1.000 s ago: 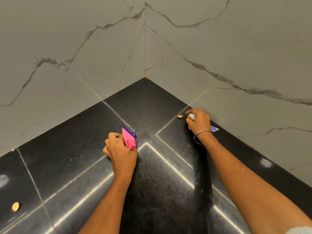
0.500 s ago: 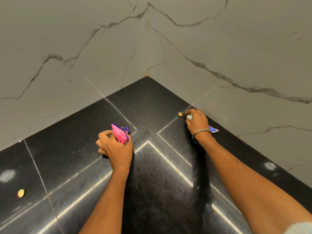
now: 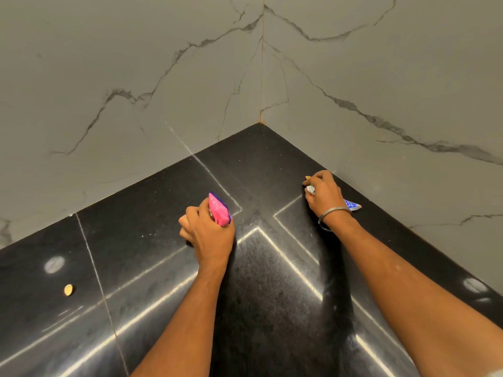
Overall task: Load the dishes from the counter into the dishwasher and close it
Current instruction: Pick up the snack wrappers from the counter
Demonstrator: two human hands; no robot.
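Your left hand (image 3: pixel 208 229) is curled around a pink wrapper (image 3: pixel 219 210) with a purple edge, and it rests low on the black counter (image 3: pixel 136 240), a little in front of the corner where the two marble walls (image 3: pixel 163 77) meet. Your right hand (image 3: pixel 324 193) is at the back of the counter, close to the right wall. Its fingers are bent around a small white and blue wrapper (image 3: pixel 352 205), whose end comes out behind the wrist with the metal bangle (image 3: pixel 333 217). The fingertips touch a small orange scrap (image 3: pixel 308 177) on the stone. Whether this scrap is already pinched, I cannot tell.

No dishes and no dishwasher are visible here, so the things of the task are somewhere outside this view. In my judgement the step in hand is only clearing small rubbish from the counter, and the loading itself is not yet visible as begun or finished.

One more small yellow scrap (image 3: pixel 68 289) lies far to the left, well apart from both hands. The next move probably calls for a careful pinch with the right fingertips, because the orange scrap is flat on the stone and the hand is already full. After this the left hand, also full, would need to reach the yellow one.
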